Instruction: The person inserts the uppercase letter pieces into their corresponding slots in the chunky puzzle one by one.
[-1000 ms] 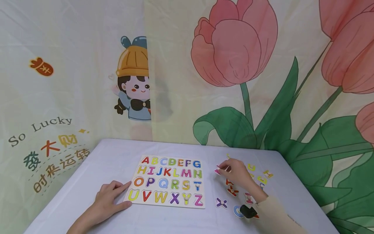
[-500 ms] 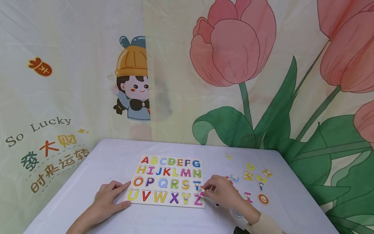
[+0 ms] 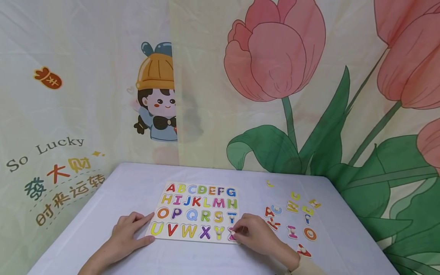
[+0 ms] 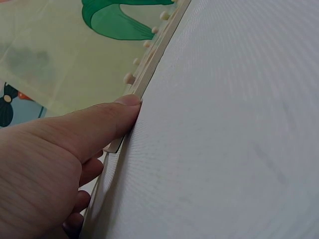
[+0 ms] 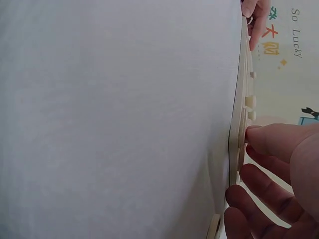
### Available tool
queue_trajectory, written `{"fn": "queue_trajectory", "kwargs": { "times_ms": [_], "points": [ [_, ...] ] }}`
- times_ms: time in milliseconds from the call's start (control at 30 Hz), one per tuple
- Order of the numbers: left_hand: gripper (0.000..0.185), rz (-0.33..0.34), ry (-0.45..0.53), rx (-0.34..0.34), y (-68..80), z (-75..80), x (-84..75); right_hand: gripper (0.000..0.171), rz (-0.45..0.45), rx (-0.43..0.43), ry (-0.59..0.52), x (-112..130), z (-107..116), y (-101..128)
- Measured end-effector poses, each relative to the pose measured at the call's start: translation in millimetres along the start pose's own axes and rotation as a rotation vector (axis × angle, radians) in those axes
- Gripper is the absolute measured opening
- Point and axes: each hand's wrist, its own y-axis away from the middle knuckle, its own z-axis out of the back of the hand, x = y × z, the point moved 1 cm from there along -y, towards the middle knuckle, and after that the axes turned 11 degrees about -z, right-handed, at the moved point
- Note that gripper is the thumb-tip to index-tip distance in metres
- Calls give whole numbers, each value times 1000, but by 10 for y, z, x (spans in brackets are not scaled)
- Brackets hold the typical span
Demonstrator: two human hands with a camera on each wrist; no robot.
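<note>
A wooden alphabet puzzle board [image 3: 184, 216] lies on the table, with coloured letters in rows and knobs on several of them. My left hand [image 3: 128, 236] rests at its near left corner, index finger on the left side and thumb at the corner. In the left wrist view the thumb [image 4: 122, 112] presses the board's edge. My right hand [image 3: 259, 233] pinches a pink letter Z piece [image 3: 231, 237] by its knob, over the Z place at the near right corner. In the right wrist view its thumb [image 5: 269, 139] is at the knob, the other fingers loosely bent.
Loose letter pieces lie right of the board, among them an orange O [image 3: 309, 233], a pink I [image 3: 292, 232], a red A [image 3: 304, 250] and a yellow L [image 3: 269, 183]. A white cloth [image 3: 137, 191] covers the table; a printed curtain [image 3: 203, 95] hangs behind.
My right hand has carried the pink piece from the loose letters leftward and down to the board's near right corner. The left hand has stayed at the board.
</note>
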Motion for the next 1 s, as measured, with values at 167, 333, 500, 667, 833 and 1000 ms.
{"fn": "queue_trajectory", "kwargs": {
  "times_ms": [167,333,500,667,833,1000],
  "points": [
    [84,-4,-1,-5,2,-9,10,8,-8,-6,12,-1,-33,-13],
    [85,30,13,27,-13,4,-2,9,-15,-6,20,9,-47,-14],
    [86,46,22,44,-23,9,-7,9,-4,-9,5,9,-46,3],
    [85,19,6,22,-12,-7,-3,11,-21,-5,-20,-20,44,42],
    [85,25,13,24,-14,-3,-7,13,-66,-75,-2,-131,295,44],
    [87,52,31,43,-25,3,-2,16,-111,-162,12,-384,574,27]
  ]
}}
